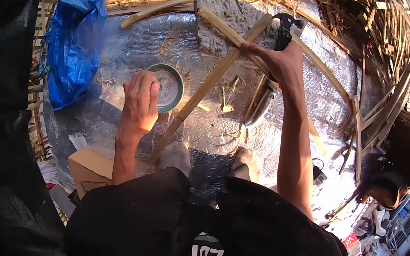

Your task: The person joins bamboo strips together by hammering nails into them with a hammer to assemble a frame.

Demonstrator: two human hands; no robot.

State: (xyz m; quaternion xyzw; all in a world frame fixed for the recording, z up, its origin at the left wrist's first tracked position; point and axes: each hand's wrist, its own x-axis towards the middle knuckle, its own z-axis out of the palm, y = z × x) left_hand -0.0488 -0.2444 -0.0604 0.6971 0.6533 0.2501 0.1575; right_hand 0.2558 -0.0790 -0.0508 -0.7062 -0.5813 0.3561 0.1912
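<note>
Two bamboo strips (206, 88) are crossing in an X over the near part of one stone block (211, 31), in front of the person. Both are long, narrow, flat and straw-coloured, and one is reaching down toward the feet, showing a joint ring along its length. The right hand (279, 63) is pressing on the crossing, thumb and fingers spread around it. The block is grey, rough and pitted, roughly rectangular.

One hammer (288, 21) with a dark claw head is lying just beyond the right hand. The left hand (141, 97) is curling its fingers beside one round bowl (171, 89) with a green rim; whether it is gripping anything cannot be told. Small bits are lying inside the bowl.

Underneath, a silvery, crinkled foil sheet (138, 43) is covering the ground. Two feet (176, 155) are resting on it. One blue, wrinkled plastic bag (76, 43) is standing out at the left, and one brown cardboard box (90, 165) is sitting nearer the person.
</note>
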